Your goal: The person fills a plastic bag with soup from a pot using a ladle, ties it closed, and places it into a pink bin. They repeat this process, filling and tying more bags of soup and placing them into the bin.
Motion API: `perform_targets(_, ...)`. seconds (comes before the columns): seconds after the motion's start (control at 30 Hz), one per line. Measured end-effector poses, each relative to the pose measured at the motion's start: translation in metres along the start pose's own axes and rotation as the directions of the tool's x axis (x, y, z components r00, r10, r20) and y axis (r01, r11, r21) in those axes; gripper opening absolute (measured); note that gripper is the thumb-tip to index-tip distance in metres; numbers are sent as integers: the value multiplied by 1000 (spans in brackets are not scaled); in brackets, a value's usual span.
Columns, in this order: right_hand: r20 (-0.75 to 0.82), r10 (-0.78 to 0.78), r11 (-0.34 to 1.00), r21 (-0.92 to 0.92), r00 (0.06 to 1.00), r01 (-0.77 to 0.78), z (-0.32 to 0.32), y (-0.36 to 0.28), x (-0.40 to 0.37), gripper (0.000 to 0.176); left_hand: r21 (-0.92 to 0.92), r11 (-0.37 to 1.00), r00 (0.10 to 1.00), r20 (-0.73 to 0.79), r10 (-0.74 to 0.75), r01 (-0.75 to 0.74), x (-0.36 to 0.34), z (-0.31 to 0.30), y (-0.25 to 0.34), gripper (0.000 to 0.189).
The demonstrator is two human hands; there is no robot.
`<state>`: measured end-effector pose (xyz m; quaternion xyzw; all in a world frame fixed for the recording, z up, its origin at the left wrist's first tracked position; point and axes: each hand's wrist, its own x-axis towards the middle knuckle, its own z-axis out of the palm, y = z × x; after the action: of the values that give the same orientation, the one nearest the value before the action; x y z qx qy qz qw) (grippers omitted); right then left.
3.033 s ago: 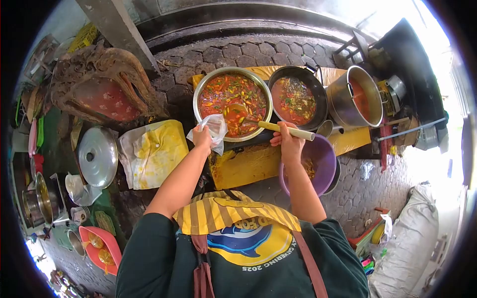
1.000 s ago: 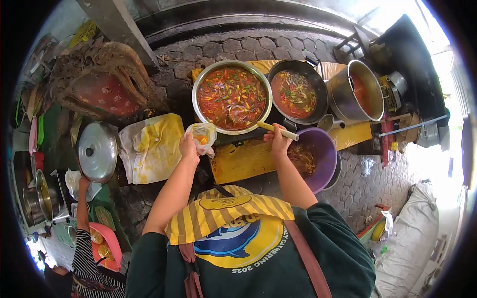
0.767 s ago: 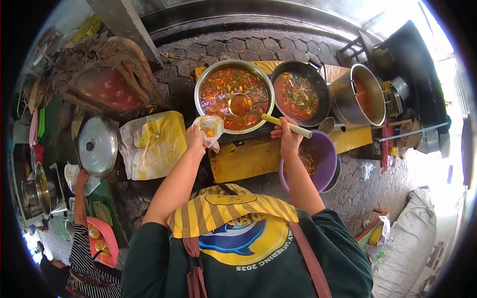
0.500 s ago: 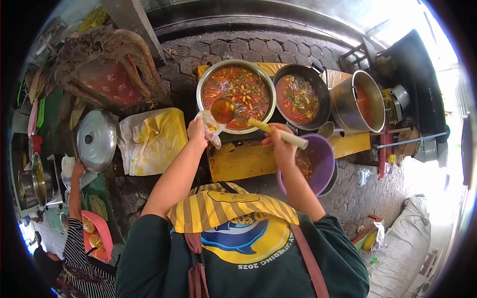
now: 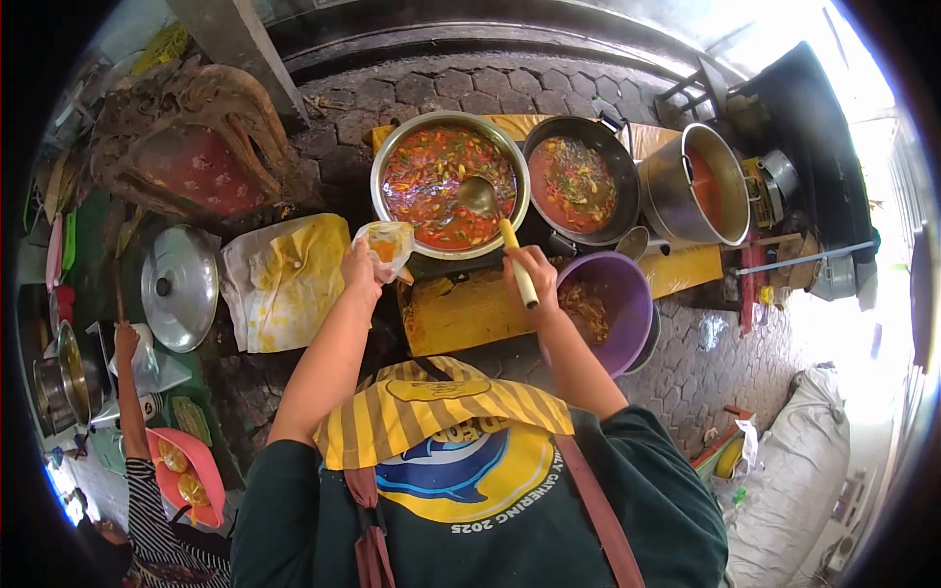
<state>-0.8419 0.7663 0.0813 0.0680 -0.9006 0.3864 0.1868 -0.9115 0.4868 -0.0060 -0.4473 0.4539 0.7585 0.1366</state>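
My right hand [image 5: 529, 269] is wrapped round the pale yellow handle of a ladle [image 5: 479, 197]. The ladle's metal bowl rests in the red soup with vegetables inside a wide metal basin [image 5: 376, 176]. My left hand [image 5: 364, 271] grips a clear plastic bag [image 5: 394, 241] by its edge, near the basin's lower left rim. Some orange food shows through the bag. Beside the basin stands a black wok [image 5: 627, 162] of similar soup.
A tall metal pot [image 5: 667, 191] of red broth stands at right, with a purple tub [image 5: 637, 304] below. A stained cloth [image 5: 284, 314] and a metal lid [image 5: 186, 265] lie at left. Another person's hand [image 5: 125, 340] and a pink tub [image 5: 213, 495] are at lower left.
The ladle, filled and held over the bag, has gone back into the basin's soup. My left hand and the bag have moved slightly left, away from the ladle.
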Motion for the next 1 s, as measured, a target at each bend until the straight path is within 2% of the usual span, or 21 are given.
perform_targets(0.2,20,-74,993,-92,997,75,19,42,-8,20,76,997,1000,-17,11,-9,-17,-1,7,28)
perform_targets(0.33,-34,43,996,-71,999,-45,46,60,-21,18,33,999,1000,28,-3,2,-31,1,7,26)
perform_targets(0.37,-101,228,972,74,968,-221,57,68,-26,16,32,999,1000,14,-5,5,-35,3,8,25)
perform_targets(0.4,-139,412,899,227,901,-376,65,72,-30,14,32,999,1000,0,-7,7,-38,4,8,24)
perform_targets(0.43,42,738,576,481,673,-662,58,54,-22,18,33,999,1000,-1,-6,6,-35,1,6,24)
perform_targets(0.47,43,739,574,482,672,-662,56,49,-18,18,52,999,1000,25,-3,2,-30,-3,2,23)
perform_targets(0.53,23,868,350,680,497,-644,50,50,-13,25,74,997,999,54,-1,-3,-35,0,3,21)
perform_targets(0.6,14,869,351,689,495,-634,42,47,-9,29,26,1000,1000,-2,-13,13,-42,5,2,20)
perform_targets(0.73,30,864,346,689,503,-636,25,31,-1,27,23,1000,1000,8,-16,16,-43,11,2,21)
perform_targets(0.87,-4,827,412,686,563,-600,8,7,12,22,6,1000,999,36,-29,29,-38,14,2,23)
perform_targets(0.93,15,758,468,685,653,-558,-7,-7,22,21,23,999,999,39,-33,33,-30,14,-2,24)
perform_targets(1.0,16,740,494,664,672,-560,-15,-16,28,20,17,999,998,50,-42,41,-19,14,-6,25)
